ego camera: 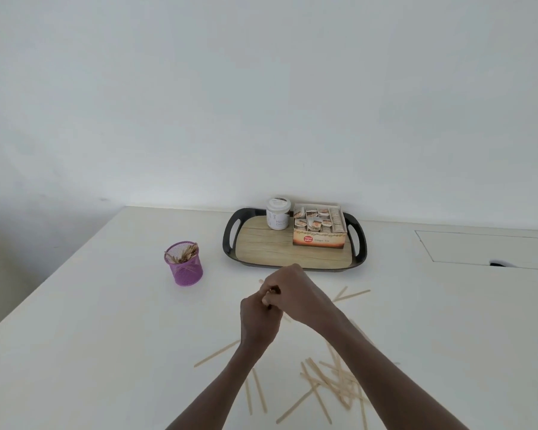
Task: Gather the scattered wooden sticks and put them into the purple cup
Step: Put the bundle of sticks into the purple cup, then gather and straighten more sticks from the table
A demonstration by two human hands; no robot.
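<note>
Here both hands [277, 302] meet, grip unclear, loose sticks [330, 380] beneath, purple cup [185, 265] left.

Tabletop layout: cup left, tray behind, sticks in front.
Purple mesh cup [185, 264] holding sticks stands left of black-rimmed wood-pattern tray [292, 255]; white jar [277, 217] sits left of tea box [319, 225] on tray; scattered flat wooden sticks [330, 378] lie nearest, front right.

Both hands, left [259, 318] and right [295, 293], meet with curled fingers above scattered wooden sticks [333, 380]; purple cup [185, 264] sits left of them.
</note>
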